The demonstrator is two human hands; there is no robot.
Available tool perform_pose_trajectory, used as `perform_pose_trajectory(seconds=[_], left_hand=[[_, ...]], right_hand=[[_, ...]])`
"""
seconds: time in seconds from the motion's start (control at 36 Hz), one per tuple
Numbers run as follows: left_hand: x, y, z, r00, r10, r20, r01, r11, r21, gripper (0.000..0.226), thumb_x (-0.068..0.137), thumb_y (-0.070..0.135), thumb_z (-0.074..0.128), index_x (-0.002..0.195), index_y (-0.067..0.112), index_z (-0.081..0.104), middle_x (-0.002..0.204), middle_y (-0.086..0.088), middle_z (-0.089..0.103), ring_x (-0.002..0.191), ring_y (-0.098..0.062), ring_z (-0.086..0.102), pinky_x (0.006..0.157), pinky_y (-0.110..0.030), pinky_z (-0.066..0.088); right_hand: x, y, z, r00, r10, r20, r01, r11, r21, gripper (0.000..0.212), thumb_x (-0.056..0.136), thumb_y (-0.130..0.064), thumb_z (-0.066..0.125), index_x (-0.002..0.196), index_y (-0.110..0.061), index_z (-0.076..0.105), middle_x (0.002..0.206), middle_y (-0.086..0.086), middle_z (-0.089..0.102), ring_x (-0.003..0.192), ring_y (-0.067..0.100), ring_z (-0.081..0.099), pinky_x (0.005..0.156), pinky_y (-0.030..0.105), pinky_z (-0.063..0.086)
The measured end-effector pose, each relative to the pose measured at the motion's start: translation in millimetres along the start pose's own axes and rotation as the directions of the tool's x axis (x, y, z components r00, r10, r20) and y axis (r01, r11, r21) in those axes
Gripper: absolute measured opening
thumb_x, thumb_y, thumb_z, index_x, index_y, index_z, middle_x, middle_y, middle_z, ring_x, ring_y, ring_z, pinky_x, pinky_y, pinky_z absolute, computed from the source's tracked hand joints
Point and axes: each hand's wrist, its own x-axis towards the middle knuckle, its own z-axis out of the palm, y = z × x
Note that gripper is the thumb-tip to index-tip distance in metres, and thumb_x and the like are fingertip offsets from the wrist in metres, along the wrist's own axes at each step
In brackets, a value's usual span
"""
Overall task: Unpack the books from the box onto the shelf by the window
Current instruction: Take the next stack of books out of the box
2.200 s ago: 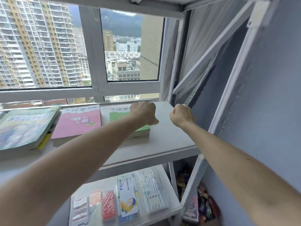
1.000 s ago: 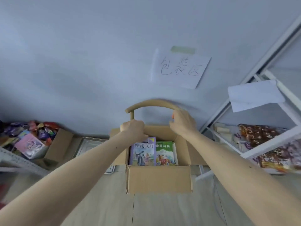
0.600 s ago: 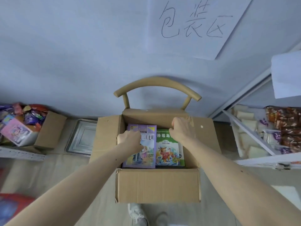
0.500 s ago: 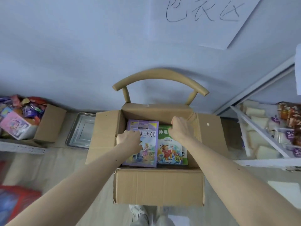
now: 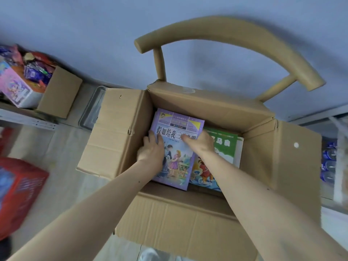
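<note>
An open cardboard box [image 5: 188, 223] stands on a wooden chair. A purple children's book [image 5: 178, 166] lies inside it, tilted, with its right edge over a green book [image 5: 227, 147]. My left hand [image 5: 151, 150] grips the purple book's left edge with the thumb on the cover. My right hand [image 5: 200, 142] grips its right edge, thumb also on the cover. The fingers of both hands are hidden beneath the book. The shelf by the window is out of view.
The chair's curved backrest [image 5: 235, 32] rises behind the box against a blue wall. At the left are a smaller carton of snacks [image 5: 58, 93], a metal tray [image 5: 92, 110] and a red basket [image 5: 20, 191]. A white rack with bottles [image 5: 328, 162] stands at the right.
I turned from the window shelf to the box. Both hands went down into it, the right hand moved from the back flap to the purple book, and the book now sits tilted.
</note>
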Motion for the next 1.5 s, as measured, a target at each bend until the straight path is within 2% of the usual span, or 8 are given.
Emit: perform_pose_trajectory(seconds=[0.17, 0.33, 0.69, 0.92, 1.03, 1.14, 1.36, 1.5], left_hand=[[3.2, 2.7, 2.2, 1.000, -0.011, -0.021, 0.011, 1.000, 0.002, 0.102, 0.086, 0.037, 0.069, 0.154, 0.004, 0.001, 0.157, -0.025, 0.000, 0.141, -0.039, 0.019, 0.101, -0.036, 0.043], [0.2, -1.7, 2.4, 0.999, 0.014, -0.049, -0.015, 1.000, -0.016, 0.101, 0.086, 0.040, 0.068, 0.154, 0.006, 0.001, 0.157, -0.023, -0.001, 0.140, -0.037, 0.018, 0.101, -0.036, 0.042], [-1.2, -7.1, 3.6, 0.998, 0.019, -0.052, -0.020, 0.999, -0.030, 0.105, 0.085, 0.041, 0.071, 0.154, 0.009, 0.000, 0.158, -0.020, -0.001, 0.142, -0.035, 0.016, 0.103, -0.035, 0.041], [-3.2, -11.5, 4.6, 0.996, 0.030, -0.089, -0.037, 0.996, -0.080, 0.106, 0.079, 0.040, 0.077, 0.153, 0.011, 0.007, 0.155, -0.018, 0.007, 0.137, -0.033, 0.023, 0.099, -0.036, 0.044], [-6.1, -11.8, 3.5, 0.990, 0.014, -0.140, -0.039, 0.984, -0.174, 0.115, 0.072, 0.042, 0.083, 0.151, 0.007, 0.008, 0.152, -0.014, 0.015, 0.133, -0.030, 0.028, 0.096, -0.035, 0.045], [-7.3, -12.7, 0.5, 0.986, -0.030, -0.163, -0.027, 0.943, -0.333, 0.120, 0.069, 0.041, 0.085, 0.151, 0.004, 0.007, 0.147, -0.015, 0.022, 0.129, -0.030, 0.036, 0.095, -0.038, 0.045], [-6.7, -18.8, -9.8, 0.997, -0.074, -0.022, 0.040, 0.733, -0.679, 0.129, 0.057, 0.037, 0.091, 0.150, -0.001, 0.009, 0.140, -0.018, 0.041, 0.130, -0.033, 0.044, 0.103, -0.042, 0.041], [-8.6, -23.6, -16.0, 0.999, -0.011, 0.038, 0.038, 0.547, -0.836, 0.108, 0.047, 0.028, 0.098, 0.133, 0.006, 0.036, 0.131, -0.010, 0.050, 0.122, -0.023, 0.052, 0.100, -0.043, 0.047]], right_hand=[[10.7, -8.8, 6.9, 0.979, 0.203, -0.021, -0.194, 0.958, 0.210, 0.062, 0.062, -0.057, 0.083, 0.093, -0.009, 0.061, 0.108, 0.008, 0.066, 0.094, 0.026, 0.063, 0.070, 0.030, 0.048], [14.8, -12.1, 8.4, 0.943, 0.333, 0.020, -0.313, 0.865, 0.392, 0.094, 0.056, -0.052, 0.090, 0.128, -0.006, 0.053, 0.129, 0.009, 0.059, 0.112, 0.027, 0.061, 0.074, 0.029, 0.043], [15.1, -15.3, 5.6, 0.954, 0.264, 0.141, -0.299, 0.847, 0.439, 0.108, 0.051, -0.051, 0.092, 0.139, -0.008, 0.045, 0.140, 0.011, 0.053, 0.121, 0.031, 0.057, 0.101, 0.044, 0.048], [10.7, -8.8, 9.2, 0.979, 0.176, 0.098, -0.202, 0.864, 0.462, 0.081, 0.057, -0.051, 0.091, 0.120, -0.010, 0.061, 0.118, 0.007, 0.066, 0.103, 0.026, 0.065, 0.093, 0.039, 0.054], [5.0, -7.3, 3.1, 0.986, 0.150, 0.069, -0.165, 0.876, 0.453, 0.056, 0.059, -0.052, 0.090, 0.087, -0.014, 0.060, 0.090, -0.004, 0.060, 0.074, 0.010, 0.058, 0.067, 0.026, 0.046], [-0.6, -5.8, -6.1, 0.989, 0.143, 0.038, -0.145, 0.883, 0.446, 0.076, 0.057, -0.052, 0.090, 0.106, -0.003, 0.059, 0.108, 0.000, 0.057, 0.096, 0.020, 0.057, 0.078, 0.032, 0.047], [-19.5, 4.5, -36.5, 0.998, 0.007, 0.064, -0.041, 0.836, 0.548, 0.033, 0.057, -0.034, 0.095, 0.079, -0.020, 0.076, 0.078, -0.005, 0.077, 0.067, 0.009, 0.074, 0.053, 0.021, 0.055], [-33.5, 5.0, -58.8, 0.995, -0.052, 0.087, -0.014, 0.784, 0.621, 0.024, 0.060, -0.022, 0.094, 0.077, -0.020, 0.077, 0.083, 0.000, 0.078, 0.075, 0.017, 0.076, 0.061, 0.029, 0.060]])
